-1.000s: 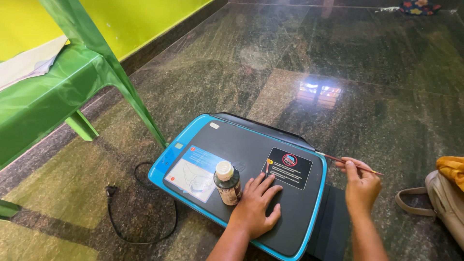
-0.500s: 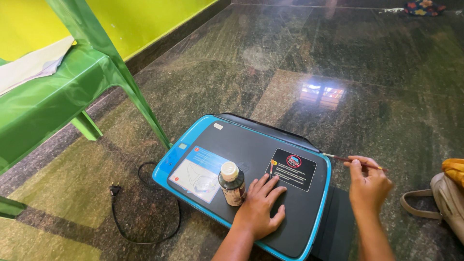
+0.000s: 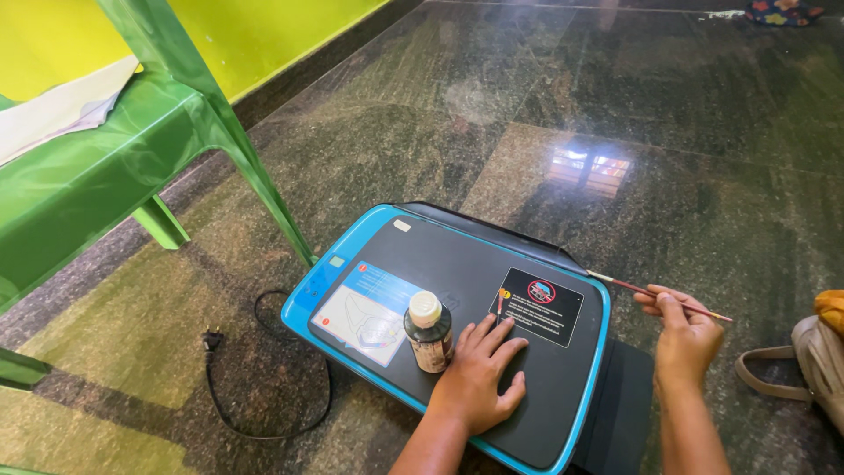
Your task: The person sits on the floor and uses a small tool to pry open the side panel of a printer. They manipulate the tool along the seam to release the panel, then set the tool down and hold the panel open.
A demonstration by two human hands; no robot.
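A black printer with a blue rim point(image 3: 563, 387) is set on the polished stone floor point(image 3: 545, 114), just beside a green plastic chair point(image 3: 114, 176), with its loose power cord point(image 3: 264, 387) coiled at the near side. The left hand point(image 3: 479, 378) is laid flat and released on the lid, touching a small dark bottle with a pale cap point(image 3: 428, 332) that stands upright there. A thin red-handled brush point(image 3: 659, 295) is pinched in the grip of the right hand point(image 3: 686, 339), raised off the printer's right edge. The brush appears loaded or readied beside the bottle; steady bracing of the lid and a careful lowering of the tip seem called for next.
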